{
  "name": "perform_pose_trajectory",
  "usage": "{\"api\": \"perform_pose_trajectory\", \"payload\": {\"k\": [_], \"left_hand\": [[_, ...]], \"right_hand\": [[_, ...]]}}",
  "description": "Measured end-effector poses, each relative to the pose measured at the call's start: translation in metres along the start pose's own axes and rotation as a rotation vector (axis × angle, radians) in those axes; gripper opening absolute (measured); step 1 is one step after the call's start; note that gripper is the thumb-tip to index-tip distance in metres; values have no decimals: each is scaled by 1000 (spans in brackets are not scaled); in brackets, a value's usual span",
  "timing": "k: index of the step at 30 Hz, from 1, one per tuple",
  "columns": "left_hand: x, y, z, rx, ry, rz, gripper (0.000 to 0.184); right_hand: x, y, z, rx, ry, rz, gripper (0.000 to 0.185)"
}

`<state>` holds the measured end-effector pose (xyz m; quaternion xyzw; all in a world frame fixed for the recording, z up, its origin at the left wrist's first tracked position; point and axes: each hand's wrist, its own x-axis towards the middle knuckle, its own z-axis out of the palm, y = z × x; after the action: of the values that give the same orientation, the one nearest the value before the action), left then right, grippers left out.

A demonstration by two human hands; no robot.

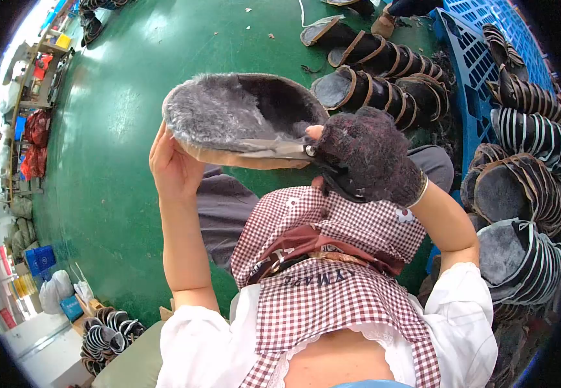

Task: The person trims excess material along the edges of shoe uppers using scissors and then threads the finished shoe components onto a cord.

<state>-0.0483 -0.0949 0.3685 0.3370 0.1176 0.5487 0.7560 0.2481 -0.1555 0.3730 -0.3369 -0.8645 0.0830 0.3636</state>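
A grey fur-lined slipper [212, 113] with a tan outer edge is held up above my lap. My left hand [176, 167] grips its left end from below, the thumb on the near side and the other fingers partly hidden behind it. My right hand [371, 155], in a dark fuzzy fingerless glove, is closed around a pair of scissors [271, 148]. Their pale blades lie along the slipper's near rim, with the pivot close to my thumb. Most of the dark handles are hidden by the glove.
Nested rows of fur-lined slippers [384, 94] lie on the green floor [112, 149] ahead right. Tied bundles of slippers [519, 258] stand at my right beside a blue plastic crate [465, 84]. More slippers [109, 336] are piled at lower left. Shelving [35, 103] runs along the left.
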Motion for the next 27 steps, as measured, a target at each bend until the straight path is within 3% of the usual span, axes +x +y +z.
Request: {"api": "perform_pose_trajectory", "payload": {"k": [6, 9, 13, 18, 21, 23, 27], "left_hand": [[2, -11, 11, 3, -12, -17, 46], [1, -16, 13, 96, 106, -51, 46], [0, -29, 17, 12, 147, -81, 42], [0, -31, 21, 103, 61, -138, 34], [-3, -42, 26, 161, 104, -205, 31], [-2, -41, 29, 150, 84, -200, 31], [-8, -47, 26, 271, 27, -244, 28]], "right_hand": [[0, -5, -4, -92, -18, 28, 54], [0, -6, -3, -82, 20, 84, 55], [-2, -12, -5, -139, -123, 148, 59], [-5, -9, -2, -88, -49, 171, 56], [5, -18, -12, -119, -135, 263, 51], [-3, -14, -7, 27, -202, 335, 48], [-3, -15, -5, -48, -133, 276, 46]]}}
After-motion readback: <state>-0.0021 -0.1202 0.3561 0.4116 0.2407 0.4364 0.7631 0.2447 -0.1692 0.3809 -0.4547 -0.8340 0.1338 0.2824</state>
